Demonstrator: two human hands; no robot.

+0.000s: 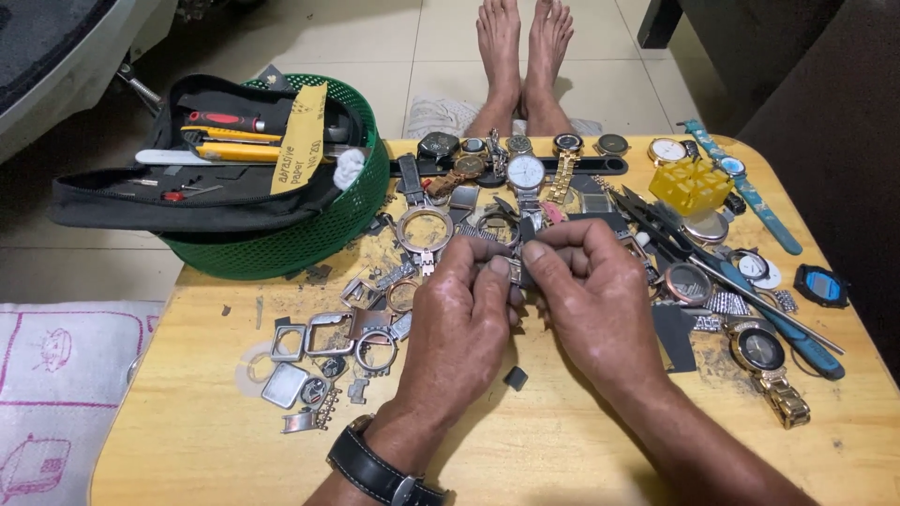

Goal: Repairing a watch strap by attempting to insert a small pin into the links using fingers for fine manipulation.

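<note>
My left hand [459, 323] and my right hand [586, 295] meet over the middle of a low wooden table [525, 450]. Both pinch one small metal watch part [517, 270] between thumbs and fingertips; most of it is hidden by the fingers. A black strap watch sits on my left wrist [375, 468]. Just below the hands lies a small dark square piece [515, 378]. Left of my left hand are several loose metal watch cases and bezels [323, 351].
A green basket [309, 230] holding a black tool pouch stands at the back left. A row of watches [525, 159] lines the far edge. A yellow plastic piece [692, 185], blue-handled tools [787, 333] and a gold watch [769, 361] lie right. Bare feet [523, 56] rest beyond the table.
</note>
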